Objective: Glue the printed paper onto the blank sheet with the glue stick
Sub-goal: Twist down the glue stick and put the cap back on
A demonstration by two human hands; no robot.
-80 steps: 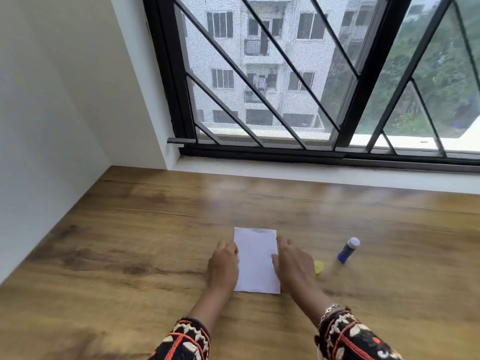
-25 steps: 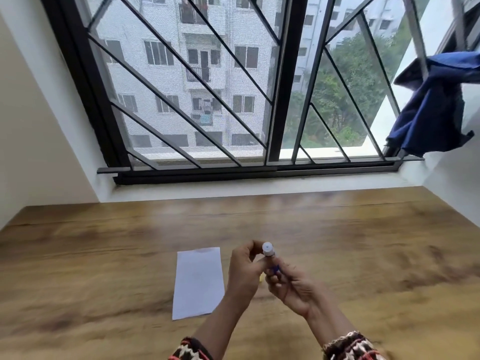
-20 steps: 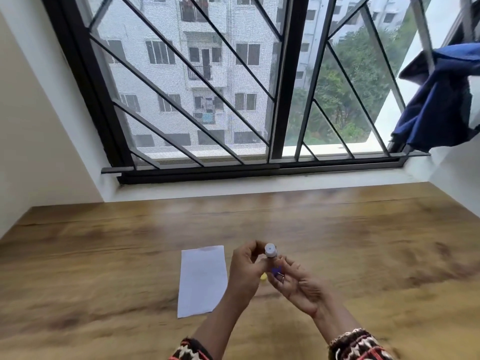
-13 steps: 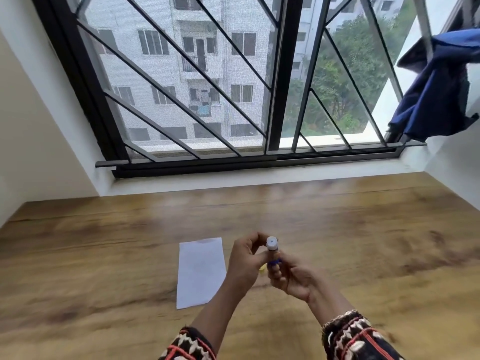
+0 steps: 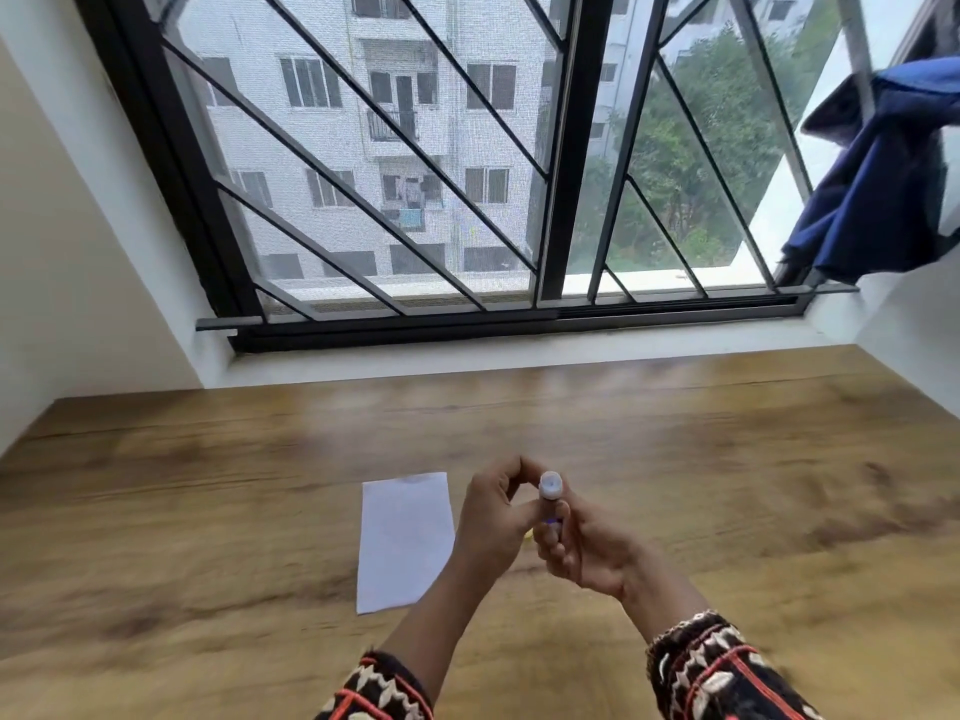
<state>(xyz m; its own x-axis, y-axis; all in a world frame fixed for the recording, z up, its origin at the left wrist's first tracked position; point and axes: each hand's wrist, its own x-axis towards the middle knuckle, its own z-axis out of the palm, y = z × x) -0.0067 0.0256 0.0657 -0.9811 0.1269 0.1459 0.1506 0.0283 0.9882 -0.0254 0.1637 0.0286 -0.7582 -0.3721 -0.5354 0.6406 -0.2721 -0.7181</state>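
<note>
Head view: both hands hold the glue stick [image 5: 549, 493] upright above the wooden table [image 5: 727, 459].

The right hand [image 5: 584, 545] is closed around the blue body; the left hand [image 5: 496, 517] pinches it just under the white top. To work it well, I think the body should stay steady while the other fingers turn. The white paper [image 5: 405, 540] lies flat, just left of the glue stick.

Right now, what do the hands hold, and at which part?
The glue stick: the right hand grips its blue body; the left hand fingers touch just below the white top.
</note>
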